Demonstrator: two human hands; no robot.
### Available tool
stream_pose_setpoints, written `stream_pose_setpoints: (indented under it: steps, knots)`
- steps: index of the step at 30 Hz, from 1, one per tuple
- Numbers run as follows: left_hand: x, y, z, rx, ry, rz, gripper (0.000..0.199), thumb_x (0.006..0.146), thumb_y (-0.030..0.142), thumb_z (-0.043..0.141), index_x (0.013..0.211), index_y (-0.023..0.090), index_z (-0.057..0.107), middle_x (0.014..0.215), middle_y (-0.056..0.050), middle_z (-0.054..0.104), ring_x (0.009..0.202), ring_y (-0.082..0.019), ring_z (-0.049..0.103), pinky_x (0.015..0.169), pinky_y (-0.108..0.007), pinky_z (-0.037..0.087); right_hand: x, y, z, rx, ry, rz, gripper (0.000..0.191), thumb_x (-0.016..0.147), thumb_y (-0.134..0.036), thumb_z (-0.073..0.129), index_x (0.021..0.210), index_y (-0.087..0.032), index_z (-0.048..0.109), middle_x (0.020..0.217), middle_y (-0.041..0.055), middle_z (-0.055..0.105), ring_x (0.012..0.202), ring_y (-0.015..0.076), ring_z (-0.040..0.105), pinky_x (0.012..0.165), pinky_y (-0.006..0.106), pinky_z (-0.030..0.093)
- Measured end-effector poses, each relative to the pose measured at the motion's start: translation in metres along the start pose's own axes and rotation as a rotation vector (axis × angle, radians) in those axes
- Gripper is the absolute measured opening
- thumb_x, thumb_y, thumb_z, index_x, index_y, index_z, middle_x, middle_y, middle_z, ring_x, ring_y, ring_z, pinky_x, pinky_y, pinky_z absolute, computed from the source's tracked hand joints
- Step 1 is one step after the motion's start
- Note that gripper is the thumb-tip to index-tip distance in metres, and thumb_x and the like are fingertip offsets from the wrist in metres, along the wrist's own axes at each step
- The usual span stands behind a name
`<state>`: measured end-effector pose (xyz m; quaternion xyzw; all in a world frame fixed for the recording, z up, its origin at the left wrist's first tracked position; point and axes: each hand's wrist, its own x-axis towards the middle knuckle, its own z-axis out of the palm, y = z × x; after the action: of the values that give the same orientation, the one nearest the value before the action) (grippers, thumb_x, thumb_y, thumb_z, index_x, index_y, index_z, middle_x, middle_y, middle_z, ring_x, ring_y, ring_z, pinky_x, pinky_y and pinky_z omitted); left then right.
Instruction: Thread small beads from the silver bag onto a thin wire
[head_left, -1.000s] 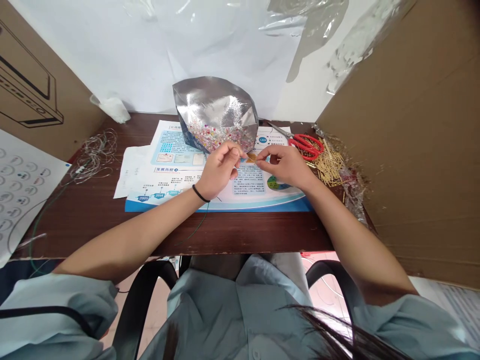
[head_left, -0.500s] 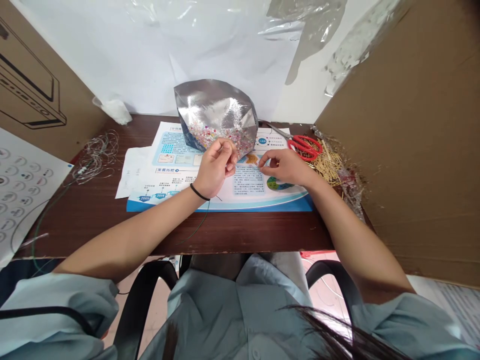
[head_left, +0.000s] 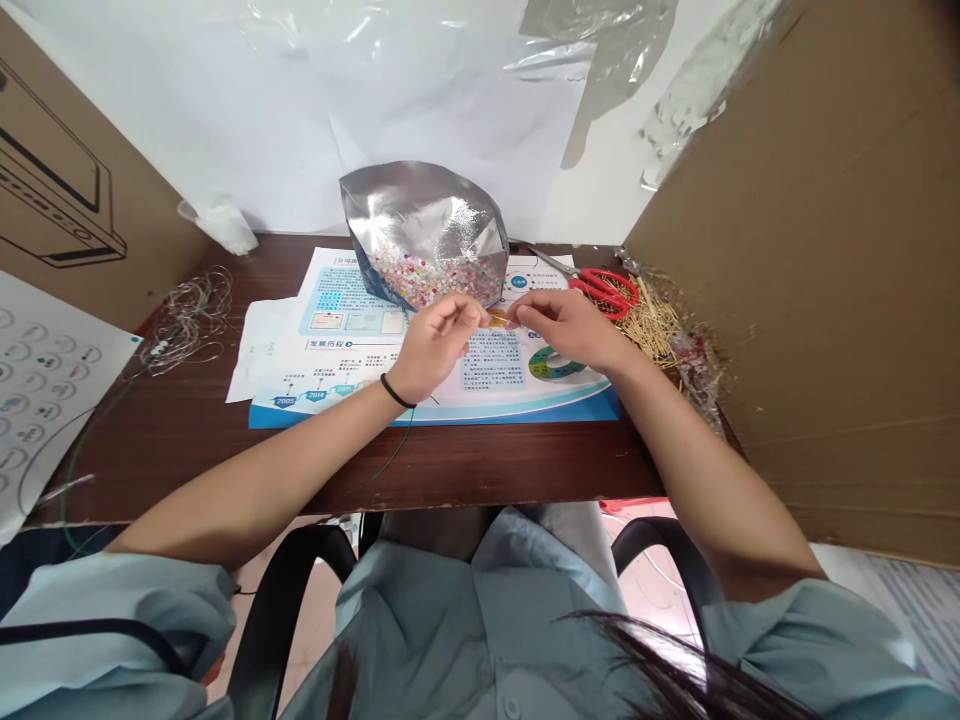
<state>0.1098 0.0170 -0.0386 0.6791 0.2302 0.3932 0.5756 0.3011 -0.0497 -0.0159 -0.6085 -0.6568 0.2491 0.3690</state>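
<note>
The left hand (head_left: 435,350) pinches a slender golden piece (head_left: 498,321) above the printed sheet (head_left: 382,347); whether the right hand's (head_left: 576,326) nearly closed grip holds its other end, one cannot tell. Behind stands an open foil bag (head_left: 421,212) of beads (head_left: 427,273).

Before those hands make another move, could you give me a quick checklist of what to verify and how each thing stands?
1. Both hands in view: ok. The left hand and right hand face each other above the printed sheet.
2. Firm hold on the thin piece between them: cannot tell, too small to make out.
3. Silver bag open: ok, with bead-like bits showing inside.
4. Scissors set down: ok, lying just beyond the right hand, beside the gold-coloured sticks.
5. Clear strands tidy: not ok, they lie tangled at the left side of the table.
</note>
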Motion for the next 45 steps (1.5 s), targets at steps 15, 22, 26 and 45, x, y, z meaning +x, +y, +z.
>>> stream_pose_setpoints:
  steps: [15, 22, 26, 45]
  knots:
    - [0.002, 0.001, 0.004, 0.459, 0.040, 0.075, 0.019, 0.083, 0.027, 0.063, 0.067, 0.016, 0.067, 0.066, 0.000, 0.061, 0.062, -0.010, 0.046, 0.064, -0.024, 0.037, -0.002, -0.001, 0.021, 0.273, -0.016, 0.029, 0.022, 0.075, -0.035, 0.073, 0.086, -0.017, 0.067, 0.076, 0.0024, 0.069, 0.070, 0.0124, 0.059, 0.067, 0.029, 0.047]
    - [0.007, -0.006, -0.001, 0.530, 0.037, 0.096, 0.022, 0.085, 0.032, 0.063, 0.070, 0.017, 0.068, 0.068, -0.001, 0.061, 0.064, -0.011, 0.048, 0.065, -0.025, 0.037, -0.003, -0.003, 0.009, 0.119, 0.042, 0.041, 0.015, 0.080, -0.032, 0.065, 0.076, -0.017, 0.067, 0.070, 0.0022, 0.069, 0.062, 0.0115, 0.055, 0.060, 0.028, 0.042]
    - [0.014, -0.005, -0.012, 0.724, -0.003, 0.246, 0.020, 0.087, 0.031, 0.062, 0.075, 0.018, 0.070, 0.078, -0.003, 0.063, 0.070, -0.013, 0.052, 0.073, -0.027, 0.041, 0.002, 0.010, 0.000, 0.057, 0.113, 0.105, 0.014, 0.082, -0.028, 0.062, 0.073, -0.018, 0.064, 0.068, 0.0035, 0.069, 0.060, 0.0140, 0.057, 0.058, 0.030, 0.042]
    - [0.060, 0.010, 0.014, 1.345, -0.447, 0.212, 0.029, 0.084, 0.011, 0.046, 0.089, 0.015, 0.074, 0.097, -0.009, 0.070, 0.081, -0.018, 0.061, 0.073, -0.028, 0.044, 0.010, 0.032, -0.019, -0.143, -0.042, 0.308, 0.011, 0.081, -0.017, 0.060, 0.070, -0.017, 0.060, 0.068, 0.0067, 0.070, 0.059, 0.0136, 0.058, 0.054, 0.026, 0.040]
